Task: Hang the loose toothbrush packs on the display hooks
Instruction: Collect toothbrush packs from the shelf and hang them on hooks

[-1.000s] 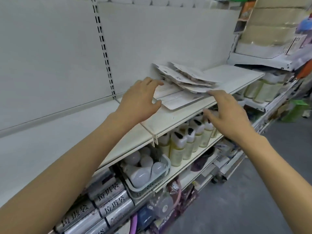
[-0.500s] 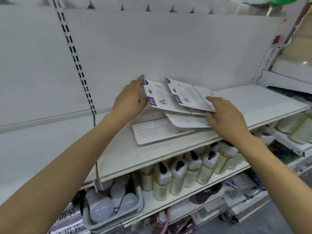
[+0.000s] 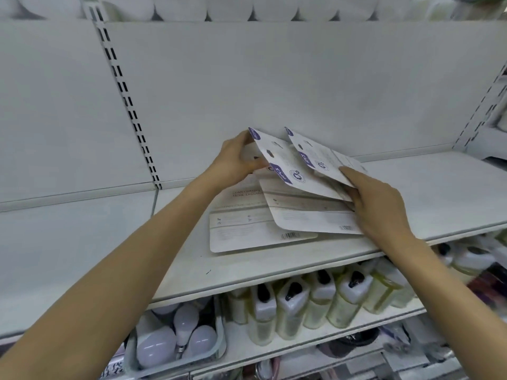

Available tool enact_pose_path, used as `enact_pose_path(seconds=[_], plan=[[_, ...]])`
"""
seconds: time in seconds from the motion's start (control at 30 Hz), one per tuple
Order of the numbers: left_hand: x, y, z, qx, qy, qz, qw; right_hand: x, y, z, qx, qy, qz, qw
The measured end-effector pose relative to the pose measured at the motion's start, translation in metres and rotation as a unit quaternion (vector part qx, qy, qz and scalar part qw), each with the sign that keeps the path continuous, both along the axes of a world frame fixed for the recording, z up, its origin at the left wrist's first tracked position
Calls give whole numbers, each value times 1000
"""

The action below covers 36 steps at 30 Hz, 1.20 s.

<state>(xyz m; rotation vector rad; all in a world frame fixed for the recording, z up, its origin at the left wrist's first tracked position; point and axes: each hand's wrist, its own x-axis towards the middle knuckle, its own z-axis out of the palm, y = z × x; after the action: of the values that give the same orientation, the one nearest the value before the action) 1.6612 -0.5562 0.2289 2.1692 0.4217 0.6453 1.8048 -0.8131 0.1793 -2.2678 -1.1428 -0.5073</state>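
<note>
Several flat white toothbrush packs with purple corners lie fanned on a white shelf (image 3: 192,264). My left hand (image 3: 236,160) pinches the raised top edge of the left tilted pack (image 3: 285,165). My right hand (image 3: 375,201) grips the lower right edge of the lifted packs, among them the right tilted pack (image 3: 315,154). Two more packs lie flat beneath: one (image 3: 247,231) nearest the shelf front, another (image 3: 307,218) overlapping it. Each raised pack shows a hang hole near its top. No display hook is in view.
A white back panel (image 3: 274,86) with a slotted upright (image 3: 129,105) rises behind the shelf. Below stand pump bottles (image 3: 290,305) in a row and a basket of light bulbs (image 3: 175,344). White rolls (image 3: 227,6) line the top shelf.
Both hands went from reaching over the shelf to gripping the top packs and tilting them up off the stack. The view has shifted closer and more square to the shelf.
</note>
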Motion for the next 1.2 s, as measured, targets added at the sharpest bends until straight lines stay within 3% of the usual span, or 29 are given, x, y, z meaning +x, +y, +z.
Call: enact_pose_path(seconds=[0.07, 0.2, 0.37, 0.5, 0.63, 0.77, 1.2], plan=[[7, -8, 3, 57, 11, -23, 998, 3, -4, -2, 44, 15, 9, 999], [21, -23, 6, -8, -26, -111, 993, 6, -10, -3, 111, 20, 31, 993], [36, -26, 10, 40, -1, -220, 975, 10, -17, -7, 148, 45, 26, 988], [47, -28, 7, 5, -93, -150, 984, 10, -22, -4, 178, 57, 42, 981], [40, -32, 12, -86, -153, -156, 972, 14, -24, -3, 174, 52, 41, 983], [22, -37, 19, -3, -185, -97, 978, 10, -24, 6, 183, 22, 43, 982], [-137, -7, 57, 9, -272, 70, 960, -72, 30, 65, 270, -21, 157, 950]])
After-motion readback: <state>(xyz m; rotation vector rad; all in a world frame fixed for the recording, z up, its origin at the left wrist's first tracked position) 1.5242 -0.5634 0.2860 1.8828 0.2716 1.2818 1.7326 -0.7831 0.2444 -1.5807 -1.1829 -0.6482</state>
